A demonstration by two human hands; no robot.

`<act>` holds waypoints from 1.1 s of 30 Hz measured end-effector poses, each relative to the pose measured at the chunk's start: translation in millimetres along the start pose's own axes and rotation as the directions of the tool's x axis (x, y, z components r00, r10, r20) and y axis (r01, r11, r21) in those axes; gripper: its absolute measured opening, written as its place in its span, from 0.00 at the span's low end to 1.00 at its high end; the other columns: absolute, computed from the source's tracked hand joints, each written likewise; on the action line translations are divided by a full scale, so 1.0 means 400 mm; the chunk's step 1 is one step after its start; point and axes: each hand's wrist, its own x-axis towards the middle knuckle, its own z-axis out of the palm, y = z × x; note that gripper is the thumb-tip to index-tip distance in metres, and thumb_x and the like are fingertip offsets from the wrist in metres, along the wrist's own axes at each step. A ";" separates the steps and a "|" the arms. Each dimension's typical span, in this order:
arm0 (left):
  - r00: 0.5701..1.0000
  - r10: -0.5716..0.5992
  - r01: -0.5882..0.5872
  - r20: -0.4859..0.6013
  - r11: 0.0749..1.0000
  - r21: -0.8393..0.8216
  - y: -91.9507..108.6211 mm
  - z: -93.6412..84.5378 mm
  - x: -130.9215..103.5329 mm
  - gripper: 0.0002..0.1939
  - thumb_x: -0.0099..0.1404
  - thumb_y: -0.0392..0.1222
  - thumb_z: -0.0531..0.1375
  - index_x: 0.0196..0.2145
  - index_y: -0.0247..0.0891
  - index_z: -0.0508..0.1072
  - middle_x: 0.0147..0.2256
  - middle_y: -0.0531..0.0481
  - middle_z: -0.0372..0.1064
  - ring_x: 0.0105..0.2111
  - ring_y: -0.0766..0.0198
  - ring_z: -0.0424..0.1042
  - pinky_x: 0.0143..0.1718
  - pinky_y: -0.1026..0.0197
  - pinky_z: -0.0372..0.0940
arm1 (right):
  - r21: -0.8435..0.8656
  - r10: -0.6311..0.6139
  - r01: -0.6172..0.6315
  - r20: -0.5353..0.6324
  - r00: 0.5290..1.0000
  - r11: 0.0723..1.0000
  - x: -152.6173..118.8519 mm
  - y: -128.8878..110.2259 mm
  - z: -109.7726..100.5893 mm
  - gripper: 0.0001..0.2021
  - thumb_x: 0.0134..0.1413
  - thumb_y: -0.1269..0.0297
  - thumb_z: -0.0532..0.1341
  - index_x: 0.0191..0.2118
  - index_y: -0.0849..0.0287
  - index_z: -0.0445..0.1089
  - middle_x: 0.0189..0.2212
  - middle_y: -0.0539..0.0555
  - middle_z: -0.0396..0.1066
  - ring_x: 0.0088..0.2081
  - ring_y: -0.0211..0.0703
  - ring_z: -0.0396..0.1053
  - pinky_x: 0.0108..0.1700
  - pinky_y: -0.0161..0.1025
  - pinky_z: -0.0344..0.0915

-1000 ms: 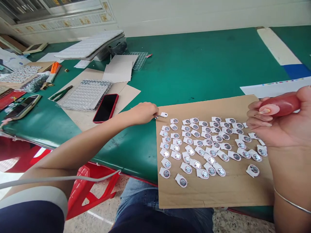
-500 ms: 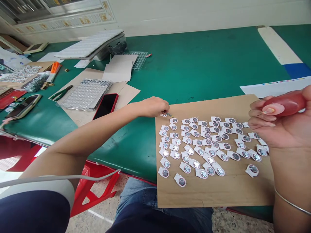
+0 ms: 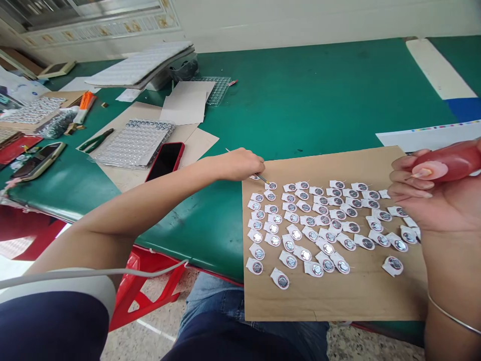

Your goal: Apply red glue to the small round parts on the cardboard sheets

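Note:
My left hand (image 3: 244, 164) pinches a thin stick (image 3: 260, 176) with a dark shaft and a yellowish tip. Its tip is at a small white tag with a round silvery disc (image 3: 270, 186); I cannot tell whether they touch. Another tag lies partly hidden under my fingers. Raised at the right, my right hand (image 3: 443, 195) is wrapped round a red squeeze bottle (image 3: 456, 159) with a pale pink nozzle pointing left. Many similar tags lie in uneven rows on a brown cardboard sheet (image 3: 338, 303) below and between both hands.
Left of the sheet, a red-edged phone (image 3: 165, 159), a clear tray (image 3: 131, 143) and green-handled pliers (image 3: 95, 141) lie on the green table (image 3: 300, 100). White foam sheets (image 3: 143, 65) rest on a plastic box behind. A white cable (image 3: 112, 274) crosses by my left arm.
The stick's tip has come down from just above the tag to its upper edge. The whole view has shifted slightly. My right hand keeps its grip on the bottle.

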 end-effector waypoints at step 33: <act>0.692 -0.716 0.249 -0.086 0.350 -0.903 0.035 0.125 -0.099 0.39 0.59 0.41 0.59 0.62 0.49 0.43 0.39 0.50 0.61 0.25 0.71 0.59 0.30 0.65 0.59 | -0.056 -0.048 0.046 -0.039 0.998 0.997 0.015 0.037 -0.011 0.24 0.48 0.44 0.56 0.27 0.65 0.67 0.27 0.51 0.57 0.17 0.22 0.39 0.15 0.28 0.37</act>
